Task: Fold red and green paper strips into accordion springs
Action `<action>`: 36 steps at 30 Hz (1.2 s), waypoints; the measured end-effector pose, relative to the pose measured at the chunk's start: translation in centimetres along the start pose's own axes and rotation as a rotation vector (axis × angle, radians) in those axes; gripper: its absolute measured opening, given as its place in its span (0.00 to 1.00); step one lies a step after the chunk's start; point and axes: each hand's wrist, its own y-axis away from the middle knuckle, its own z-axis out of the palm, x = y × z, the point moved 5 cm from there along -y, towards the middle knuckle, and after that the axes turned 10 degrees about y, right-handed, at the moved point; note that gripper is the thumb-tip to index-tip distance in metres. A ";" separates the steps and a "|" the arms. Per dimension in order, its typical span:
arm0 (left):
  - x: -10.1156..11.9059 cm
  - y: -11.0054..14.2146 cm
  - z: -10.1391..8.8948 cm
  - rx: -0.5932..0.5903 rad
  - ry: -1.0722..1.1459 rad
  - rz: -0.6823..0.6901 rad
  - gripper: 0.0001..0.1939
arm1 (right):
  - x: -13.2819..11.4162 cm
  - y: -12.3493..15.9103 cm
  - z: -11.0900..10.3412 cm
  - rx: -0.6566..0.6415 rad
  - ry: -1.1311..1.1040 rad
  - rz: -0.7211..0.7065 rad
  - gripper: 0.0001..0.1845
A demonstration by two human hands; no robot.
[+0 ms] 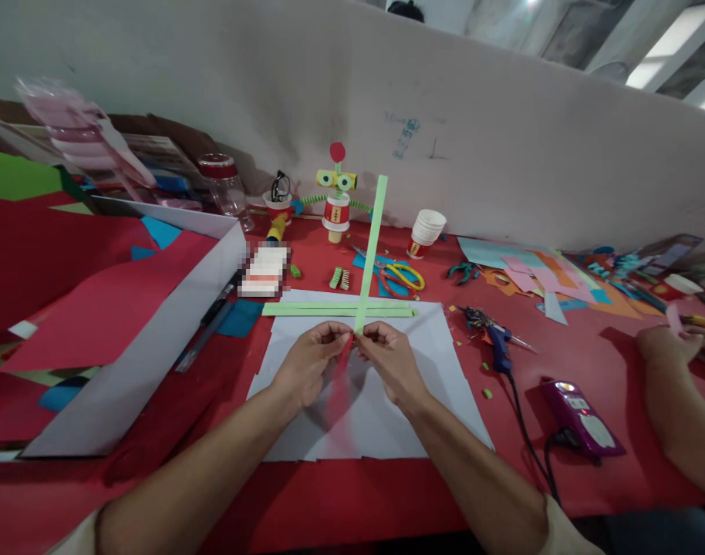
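My left hand (pixel 310 358) and my right hand (pixel 390 356) meet over a white sheet (pixel 381 416), fingers pinched together. Between them they hold the joined ends of a light green paper strip (pixel 371 250), which rises away from me, and a red paper strip (pixel 342 366), which hangs down toward me and is blurred. Several more green strips (pixel 306 310) lie flat across the far edge of the white sheet, just beyond my fingers.
On the red table: a paper-cup robot figure (pixel 336 202), stacked paper cups (pixel 426 231), yellow-handled scissors (pixel 403 276), blue glue gun (pixel 499 343), purple device (pixel 581 416), coloured paper scraps (pixel 538 274), large white board (pixel 156 339) at left. Another person's arm (pixel 673 385) rests at right.
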 end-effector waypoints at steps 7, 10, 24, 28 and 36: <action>0.7 0.2 0.2 0.024 -0.059 0.027 0.12 | 0.9 -0.1 0.0 -0.009 0.001 0.009 0.09; 0.7 0.1 0.1 0.035 -0.075 0.053 0.12 | 0.3 0.3 0.1 -0.031 0.007 -0.021 0.09; 0.5 0.0 0.0 0.051 -0.031 0.059 0.10 | -0.5 0.6 0.4 -0.001 -0.084 -0.029 0.09; 0.6 0.0 0.1 0.049 0.002 -0.021 0.08 | -0.7 0.5 0.1 -0.010 -0.127 -0.001 0.08; 0.8 0.0 -0.2 0.072 -0.045 -0.115 0.10 | -0.7 0.4 -0.1 -0.046 -0.080 0.054 0.08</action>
